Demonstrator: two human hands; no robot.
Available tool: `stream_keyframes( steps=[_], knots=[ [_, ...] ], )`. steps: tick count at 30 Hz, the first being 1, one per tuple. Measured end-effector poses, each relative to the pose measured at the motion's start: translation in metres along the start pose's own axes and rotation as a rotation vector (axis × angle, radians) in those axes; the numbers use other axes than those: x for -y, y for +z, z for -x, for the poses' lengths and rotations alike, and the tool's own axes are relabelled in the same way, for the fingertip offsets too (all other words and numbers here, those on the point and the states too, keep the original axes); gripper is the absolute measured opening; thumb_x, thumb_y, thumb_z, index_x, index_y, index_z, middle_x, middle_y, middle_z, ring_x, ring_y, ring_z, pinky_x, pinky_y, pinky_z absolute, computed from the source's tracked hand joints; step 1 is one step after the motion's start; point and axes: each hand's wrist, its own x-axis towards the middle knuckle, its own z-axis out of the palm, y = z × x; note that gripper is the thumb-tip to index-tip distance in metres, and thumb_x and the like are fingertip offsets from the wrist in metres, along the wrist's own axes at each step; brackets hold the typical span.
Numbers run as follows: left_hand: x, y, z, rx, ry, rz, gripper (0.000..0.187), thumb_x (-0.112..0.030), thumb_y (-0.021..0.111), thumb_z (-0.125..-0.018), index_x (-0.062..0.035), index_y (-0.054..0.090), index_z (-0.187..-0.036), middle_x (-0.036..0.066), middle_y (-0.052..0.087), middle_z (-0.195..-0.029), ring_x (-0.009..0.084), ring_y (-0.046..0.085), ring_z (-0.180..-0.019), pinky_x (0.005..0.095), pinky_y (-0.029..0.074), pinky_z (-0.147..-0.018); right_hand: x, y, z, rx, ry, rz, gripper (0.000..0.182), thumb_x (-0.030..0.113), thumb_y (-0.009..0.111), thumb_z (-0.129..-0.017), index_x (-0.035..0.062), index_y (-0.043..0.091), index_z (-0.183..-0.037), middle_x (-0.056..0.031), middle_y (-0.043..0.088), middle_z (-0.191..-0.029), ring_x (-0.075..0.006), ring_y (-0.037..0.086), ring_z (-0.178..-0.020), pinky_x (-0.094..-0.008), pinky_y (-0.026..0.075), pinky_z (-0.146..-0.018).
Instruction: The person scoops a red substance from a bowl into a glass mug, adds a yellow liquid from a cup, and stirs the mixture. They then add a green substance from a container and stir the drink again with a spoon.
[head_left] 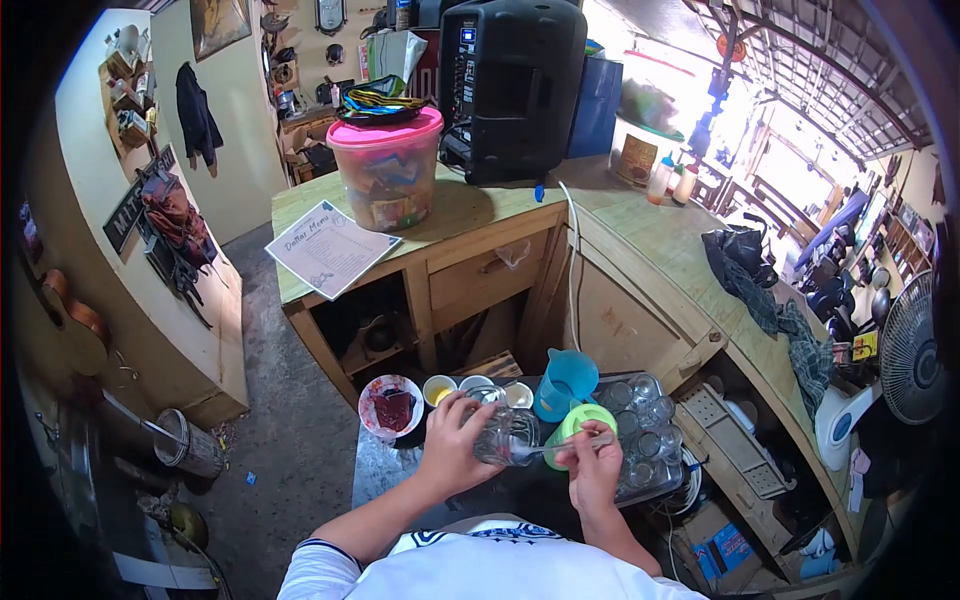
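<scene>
My left hand [455, 445] is wrapped round a clear glass [503, 437], tipped on its side with its mouth toward the right. A spoon [556, 448] is pinched in the fingers of my right hand [592, 465], its far end at the glass's mouth. Behind the right hand stands a container with a light green lid [588, 420], partly covered by the fingers. A blue jug [567, 385] is just beyond it. Small cups, one with yellow contents [438, 388], stand in a row past my left hand. Left of them, a white bowl [368, 422] holds something dark red.
Several upside-down glasses fill a tray [655, 490] on the right. A wooden counter [480, 215] wraps round the front, carrying a pink-lidded tub [385, 165], a menu sheet [330, 250] and a black speaker [515, 90]. A fan [905, 350] stands at far right.
</scene>
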Motion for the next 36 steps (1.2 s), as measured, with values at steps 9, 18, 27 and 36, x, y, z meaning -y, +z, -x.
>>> stream_keyframes(
  steps=[9,18,27,36],
  knots=[
    [-0.015,-0.002,-0.003,-0.021,-0.02,-0.093,0.075,-0.03,0.084,-0.05,-0.0138,0.059,-0.119,0.013,0.052,-0.112,0.0381,0.044,-0.117,0.0533,0.038,-0.092,0.0,0.01,-0.006,-0.03,-0.006,-0.223,0.011,0.018,0.048,-0.1,0.0106,0.049,-0.108,-0.0097,0.064,-0.079,-0.0154,0.061,-0.057,-0.0279,0.052,-0.051],
    [-0.015,-0.006,-0.002,-0.014,-0.016,-0.08,0.073,-0.029,0.083,-0.054,-0.013,0.058,-0.12,0.013,0.053,-0.112,0.0393,0.043,-0.118,0.0531,0.036,-0.092,0.009,0.011,-0.013,-0.036,0.135,-0.219,0.014,0.023,0.047,-0.101,0.013,0.049,-0.11,-0.0087,0.064,-0.076,-0.0159,0.059,-0.055,-0.028,0.049,-0.05],
    [-0.005,-0.003,0.003,0.011,-0.053,-0.055,0.074,-0.029,0.084,-0.051,-0.0108,0.059,-0.118,0.015,0.052,-0.111,0.0381,0.044,-0.117,0.0529,0.037,-0.092,-0.007,0.001,-0.025,-0.011,0.195,-0.296,0.017,0.025,0.046,-0.101,0.0129,0.047,-0.113,-0.0086,0.062,-0.074,-0.0163,0.058,-0.055,-0.0273,0.047,-0.048],
    [-0.002,-0.002,0.011,0.028,-0.113,-0.036,0.071,-0.028,0.082,-0.053,-0.0116,0.06,-0.118,0.014,0.053,-0.111,0.0362,0.045,-0.115,0.0499,0.036,-0.092,-0.01,-0.005,-0.034,-0.015,0.26,-0.218,0.027,0.027,0.05,-0.099,0.0091,0.045,-0.118,-0.0084,0.061,-0.07,-0.015,0.055,-0.05,-0.0263,0.046,-0.046]
  ],
)
